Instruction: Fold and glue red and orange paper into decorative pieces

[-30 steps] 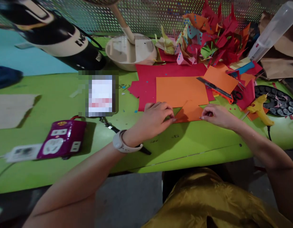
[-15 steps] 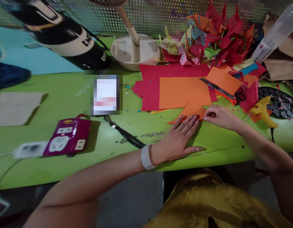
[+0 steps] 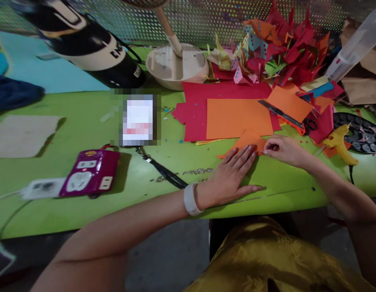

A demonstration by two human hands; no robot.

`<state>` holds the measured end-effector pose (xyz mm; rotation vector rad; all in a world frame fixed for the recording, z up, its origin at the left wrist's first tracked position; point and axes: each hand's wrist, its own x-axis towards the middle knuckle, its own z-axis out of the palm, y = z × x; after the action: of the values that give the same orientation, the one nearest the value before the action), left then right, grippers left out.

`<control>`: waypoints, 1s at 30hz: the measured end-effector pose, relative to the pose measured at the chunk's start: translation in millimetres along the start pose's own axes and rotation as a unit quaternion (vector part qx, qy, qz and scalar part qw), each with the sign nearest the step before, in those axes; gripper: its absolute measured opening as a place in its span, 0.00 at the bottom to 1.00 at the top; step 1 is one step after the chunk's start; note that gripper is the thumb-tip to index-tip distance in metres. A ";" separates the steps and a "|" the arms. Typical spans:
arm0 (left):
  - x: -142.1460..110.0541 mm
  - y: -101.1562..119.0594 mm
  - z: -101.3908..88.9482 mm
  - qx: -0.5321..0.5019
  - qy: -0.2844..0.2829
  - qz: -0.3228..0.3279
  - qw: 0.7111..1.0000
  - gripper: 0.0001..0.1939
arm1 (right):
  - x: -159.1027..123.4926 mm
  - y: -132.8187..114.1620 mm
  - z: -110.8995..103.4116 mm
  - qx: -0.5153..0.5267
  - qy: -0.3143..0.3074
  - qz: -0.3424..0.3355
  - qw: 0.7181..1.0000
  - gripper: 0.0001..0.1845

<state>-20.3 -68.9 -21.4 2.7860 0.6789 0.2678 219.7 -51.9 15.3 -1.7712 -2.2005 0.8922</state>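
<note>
A folded piece of orange paper in a triangle shape lies on the green table. My left hand is flat and open, its fingertips pressed on the near edge of this paper and its thumb stretched out to the side. With fingers curled and pinched, my right hand holds the paper's right corner. Just beyond the fold, a larger orange sheet rests on red paper. A box cutter lies across the orange sheet's right end.
Behind the sheets is a heap of folded paper shapes. A yellow glue gun and a round black tray sit at right. On the left are a purple power socket, a phone with a blurred screen and a black bottle.
My left hand has gone from pinching the paper's left part to lying flat along its near edge. My right hand keeps its pinch at the right corner. The view has shifted slightly left.
</note>
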 end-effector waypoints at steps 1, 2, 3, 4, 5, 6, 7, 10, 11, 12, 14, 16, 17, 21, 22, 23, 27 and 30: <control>-0.2 -0.4 0.7 -0.003 0.006 0.000 1.000 0.49 | -0.1 0.1 0.0 -0.001 0.000 -0.002 1.000 0.05; -0.5 -0.9 1.3 -0.004 0.010 0.001 1.000 0.49 | -0.1 0.2 0.1 -0.002 0.000 -0.003 1.000 0.05; -0.8 -1.2 1.9 -0.004 0.013 0.002 1.000 0.49 | -0.1 0.3 0.2 -0.003 0.000 -0.002 1.000 0.05; -1.1 -1.6 2.5 -0.002 0.014 0.004 1.000 0.50 | -0.2 0.2 0.4 -0.004 -0.001 0.000 1.000 0.06; -1.4 -1.8 3.0 0.001 0.014 0.005 1.000 0.50 | -0.2 0.1 0.6 -0.006 0.000 0.001 1.000 0.06; -1.7 -2.0 3.4 0.005 0.014 0.006 1.000 0.50 | -0.1 -0.1 0.8 -0.007 0.000 0.001 1.000 0.06; -2.0 -2.1 3.7 0.010 0.013 0.007 1.000 0.50 | -0.1 -0.4 0.9 -0.010 0.001 0.000 1.000 0.06; -2.4 -2.0 4.3 0.017 0.016 0.008 1.000 0.50 | -0.1 -1.2 0.9 -0.016 0.001 -0.005 1.000 0.06; -2.4 -2.0 4.4 0.018 0.018 0.008 1.000 0.50 | -0.1 -1.2 0.9 -0.017 -0.001 -0.007 1.000 0.07; -2.4 -1.9 4.4 0.018 0.020 0.009 1.000 0.50 | -0.1 -1.1 0.9 -0.016 -0.002 -0.008 1.000 0.07; -2.1 -1.7 4.3 0.016 0.023 0.010 1.000 0.50 | -0.1 -0.5 1.0 -0.014 -0.002 -0.010 1.000 0.07; -1.7 -1.6 4.0 0.014 0.024 0.012 1.000 0.50 | -0.2 0.4 1.3 -0.011 -0.001 -0.010 1.000 0.07; -1.5 -1.5 3.9 0.012 0.023 0.011 1.000 0.49 | -0.2 0.9 1.4 -0.009 -0.001 -0.009 1.000 0.06; -1.0 -1.3 3.5 0.008 0.017 0.005 1.000 0.49 | -0.1 1.4 1.4 -0.004 0.000 -0.006 1.000 0.06; -1.0 -1.3 3.5 0.008 0.016 0.004 1.000 0.50 | 0.0 1.3 1.3 -0.005 0.000 -0.005 1.000 0.06; -1.0 -1.3 3.4 0.008 0.015 0.005 1.000 0.50 | 0.0 1.2 1.3 -0.006 0.000 -0.005 1.000 0.06; -1.3 -1.8 2.7 0.016 0.012 0.009 1.000 0.49 | 0.4 0.1 1.3 -0.015 -0.003 -0.007 1.000 0.06; -1.5 -2.3 2.2 0.022 0.010 0.012 1.000 0.49 | 0.2 -1.3 1.3 -0.021 -0.005 -0.004 1.000 0.06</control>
<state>-22.0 -68.1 -24.4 2.8377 0.6642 0.2885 217.9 -52.3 14.9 -1.7796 -2.2453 0.8611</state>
